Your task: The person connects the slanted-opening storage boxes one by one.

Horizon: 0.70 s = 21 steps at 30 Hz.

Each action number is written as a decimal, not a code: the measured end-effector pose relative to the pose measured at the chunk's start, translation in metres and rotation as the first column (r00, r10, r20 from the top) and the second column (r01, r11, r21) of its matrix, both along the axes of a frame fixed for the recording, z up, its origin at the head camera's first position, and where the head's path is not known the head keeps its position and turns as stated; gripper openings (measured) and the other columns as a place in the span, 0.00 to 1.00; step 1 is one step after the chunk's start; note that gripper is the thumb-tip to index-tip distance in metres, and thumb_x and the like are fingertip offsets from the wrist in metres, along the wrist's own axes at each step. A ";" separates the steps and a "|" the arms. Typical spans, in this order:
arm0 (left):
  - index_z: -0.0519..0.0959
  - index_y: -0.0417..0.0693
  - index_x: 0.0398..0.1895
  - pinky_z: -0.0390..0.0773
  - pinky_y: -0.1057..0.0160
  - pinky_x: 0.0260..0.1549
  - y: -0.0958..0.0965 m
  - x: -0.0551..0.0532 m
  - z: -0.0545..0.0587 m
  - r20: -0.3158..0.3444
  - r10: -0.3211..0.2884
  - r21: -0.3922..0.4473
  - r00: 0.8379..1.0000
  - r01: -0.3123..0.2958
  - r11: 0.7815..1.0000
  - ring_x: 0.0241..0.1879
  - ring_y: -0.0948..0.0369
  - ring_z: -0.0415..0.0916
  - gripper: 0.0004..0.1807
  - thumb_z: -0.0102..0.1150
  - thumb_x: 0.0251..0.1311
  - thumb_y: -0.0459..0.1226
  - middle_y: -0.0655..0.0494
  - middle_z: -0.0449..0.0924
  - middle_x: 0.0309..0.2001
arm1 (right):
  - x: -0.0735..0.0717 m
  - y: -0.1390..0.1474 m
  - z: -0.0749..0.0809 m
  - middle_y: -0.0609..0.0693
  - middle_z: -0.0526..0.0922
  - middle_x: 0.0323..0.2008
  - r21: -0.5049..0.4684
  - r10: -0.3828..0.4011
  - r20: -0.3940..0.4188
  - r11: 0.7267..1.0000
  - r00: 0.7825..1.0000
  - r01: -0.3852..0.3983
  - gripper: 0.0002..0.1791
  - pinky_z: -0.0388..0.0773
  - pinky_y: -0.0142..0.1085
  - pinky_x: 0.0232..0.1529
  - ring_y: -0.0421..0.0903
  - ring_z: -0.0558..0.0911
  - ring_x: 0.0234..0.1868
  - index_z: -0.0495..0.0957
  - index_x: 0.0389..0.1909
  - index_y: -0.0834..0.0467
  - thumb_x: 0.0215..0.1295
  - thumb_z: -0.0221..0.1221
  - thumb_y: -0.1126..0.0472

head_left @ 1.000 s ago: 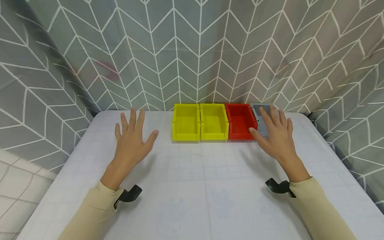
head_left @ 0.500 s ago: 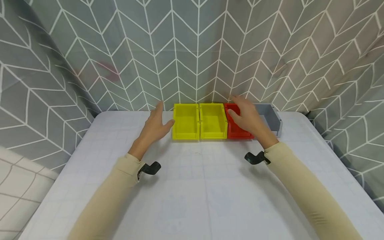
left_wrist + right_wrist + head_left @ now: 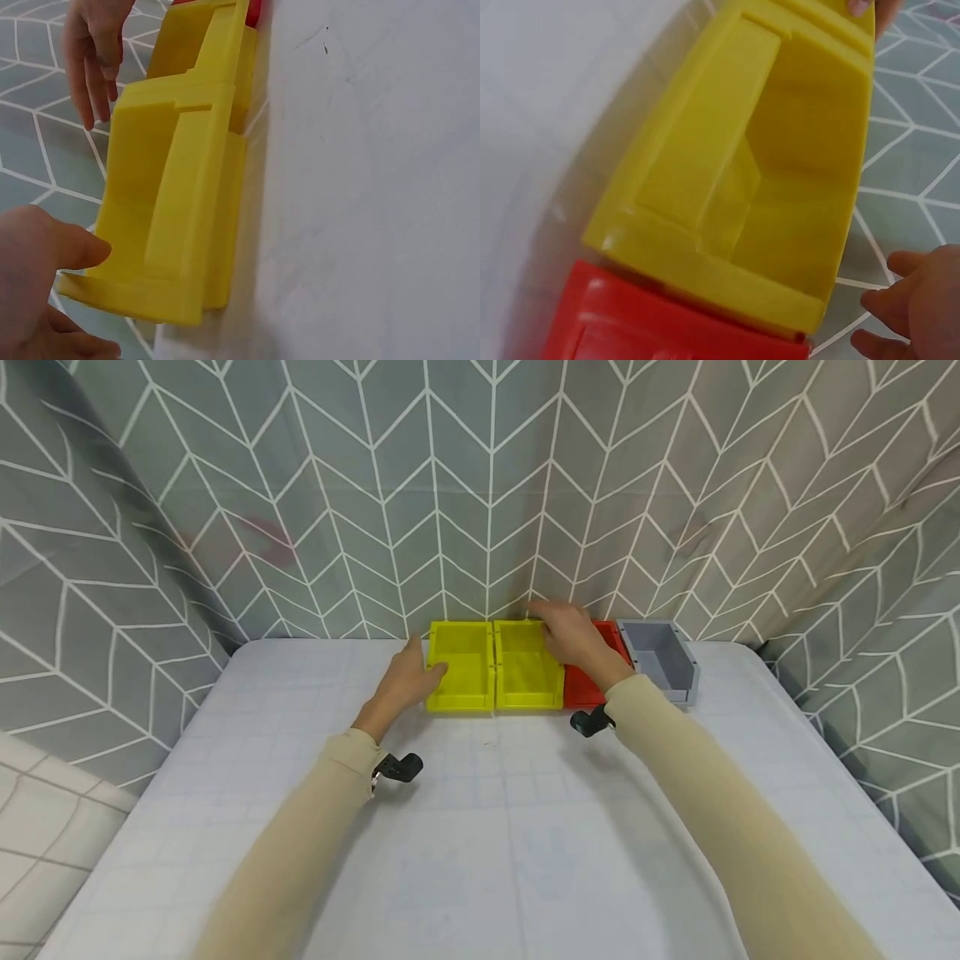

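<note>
Two yellow plastic storage bins stand side by side at the table's far edge. At the left yellow bin (image 3: 461, 701), my left hand (image 3: 403, 682) has its thumb over the left side wall and its fingers outside. No firm grip on that wall is visible. My right hand (image 3: 572, 637) reaches over the back right corner of the right yellow bin (image 3: 528, 700). In the right wrist view, the fingers of my right hand (image 3: 919, 304) lie beyond this bin's back edge, apart from it. Both yellow bins look bare inside.
A red bin (image 3: 582, 690), partly under my right forearm, touches the right yellow bin. Beside it stands a grey bin (image 3: 660, 652) at the row's right end. Behind the white table (image 3: 465, 860) hangs a grey patterned curtain (image 3: 465, 485).
Both hands have moved forward and inward. My left hand has come to the left yellow bin; my right hand has passed leftward from the grey bin over the red one to the right yellow bin.
</note>
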<state>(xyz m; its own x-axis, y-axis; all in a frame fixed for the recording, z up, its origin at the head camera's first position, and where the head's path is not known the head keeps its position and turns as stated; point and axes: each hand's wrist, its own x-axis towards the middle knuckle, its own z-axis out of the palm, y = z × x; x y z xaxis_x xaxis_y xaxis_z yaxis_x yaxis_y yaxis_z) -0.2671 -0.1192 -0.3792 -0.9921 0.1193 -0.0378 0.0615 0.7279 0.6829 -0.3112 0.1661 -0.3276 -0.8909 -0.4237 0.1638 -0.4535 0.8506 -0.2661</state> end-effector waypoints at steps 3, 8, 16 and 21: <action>0.40 0.29 0.82 0.66 0.45 0.70 0.001 -0.004 -0.004 0.025 0.000 0.001 1.000 0.000 1.000 0.68 0.42 0.67 0.44 0.49 0.77 0.44 0.29 0.61 0.74 | -0.008 -0.006 -0.001 0.57 0.70 0.74 0.027 -0.033 0.090 0.999 0.995 0.031 0.30 0.50 0.62 0.76 0.59 0.65 0.74 0.66 0.78 0.55 0.77 0.48 0.70; 0.51 0.30 0.79 0.77 0.51 0.49 0.002 -0.007 -0.009 0.012 -0.023 0.023 1.000 0.023 0.999 0.43 0.48 0.74 0.34 0.44 0.76 0.37 0.34 0.76 0.54 | -0.016 -0.011 -0.004 0.58 0.66 0.76 0.068 -0.074 0.206 0.996 0.976 0.062 0.33 0.43 0.63 0.77 0.59 0.61 0.76 0.62 0.80 0.56 0.76 0.52 0.69; 0.63 0.30 0.67 0.76 0.58 0.33 0.008 0.002 -0.005 0.006 -0.001 0.017 1.000 0.000 1.000 0.33 0.52 0.72 0.25 0.48 0.72 0.35 0.42 0.73 0.37 | -0.021 -0.002 -0.019 0.62 0.78 0.65 0.006 -0.100 0.181 0.995 0.978 0.101 0.22 0.48 0.63 0.76 0.62 0.72 0.65 0.76 0.68 0.63 0.77 0.55 0.67; 0.65 0.30 0.66 0.79 0.58 0.33 0.011 0.007 -0.009 -0.035 0.027 -0.012 0.999 -0.027 1.000 0.33 0.51 0.74 0.25 0.49 0.67 0.31 0.41 0.77 0.39 | -0.021 0.004 -0.028 0.62 0.80 0.63 -0.054 -0.065 0.146 0.996 0.987 0.073 0.21 0.47 0.63 0.76 0.63 0.73 0.63 0.78 0.66 0.63 0.75 0.57 0.67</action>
